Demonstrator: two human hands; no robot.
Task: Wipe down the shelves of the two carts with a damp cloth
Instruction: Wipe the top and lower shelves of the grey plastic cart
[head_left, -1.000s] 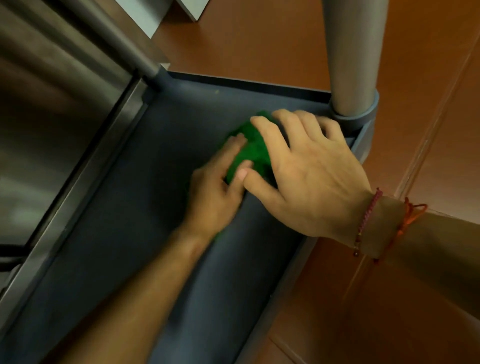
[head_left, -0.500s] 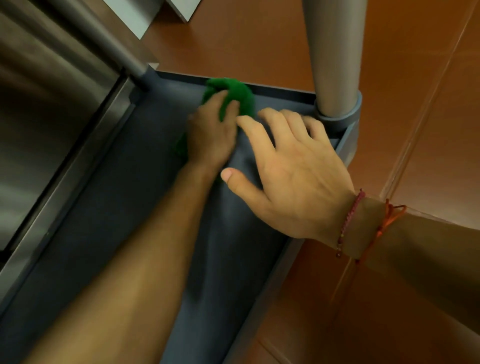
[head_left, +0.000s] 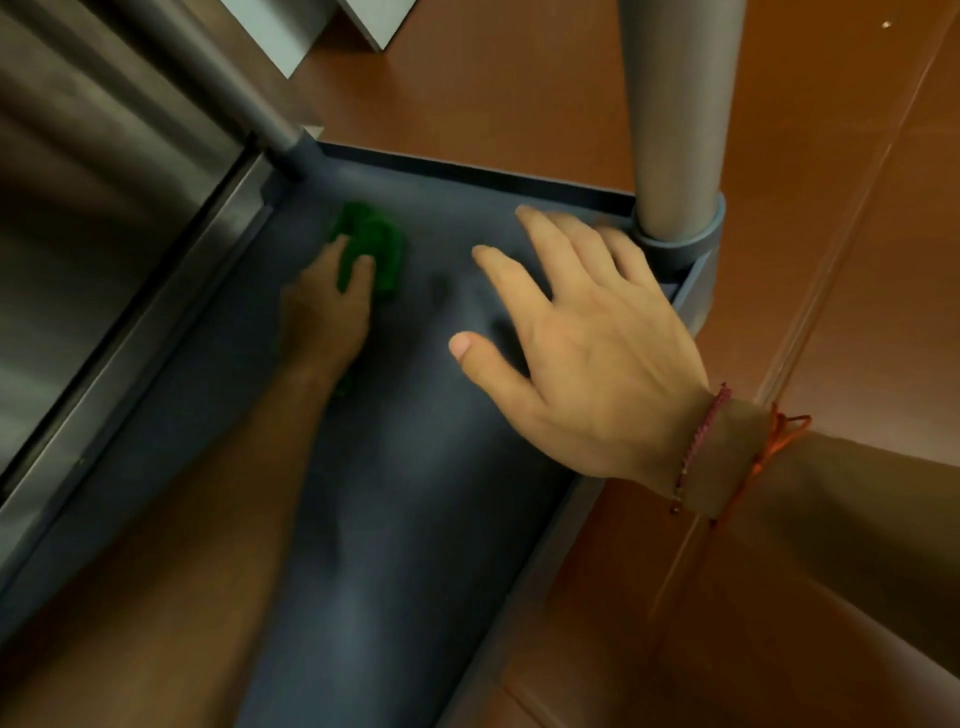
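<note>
The dark grey cart shelf (head_left: 415, 519) runs from bottom left to its far end at the top. On it, near the far left corner, lies a bunched green cloth (head_left: 382, 247). My left hand (head_left: 324, 312) lies flat on top of the cloth and presses it onto the shelf, fingers stretched forward; a bit of cloth shows under the wrist. My right hand (head_left: 587, 353) is spread, palm down, over the shelf's far right part, fingertips close to the corner post. It holds nothing.
A thick grey post (head_left: 680, 130) rises from the far right corner socket, and a thinner one (head_left: 249, 104) from the far left corner. A stainless steel surface (head_left: 78, 234) borders the shelf on the left. Brown tiled floor (head_left: 831, 260) lies to the right and beyond.
My left hand has slid the cloth from beside the right hand up to the far edge, then left toward the far left corner. The right hand stayed near the right post.
</note>
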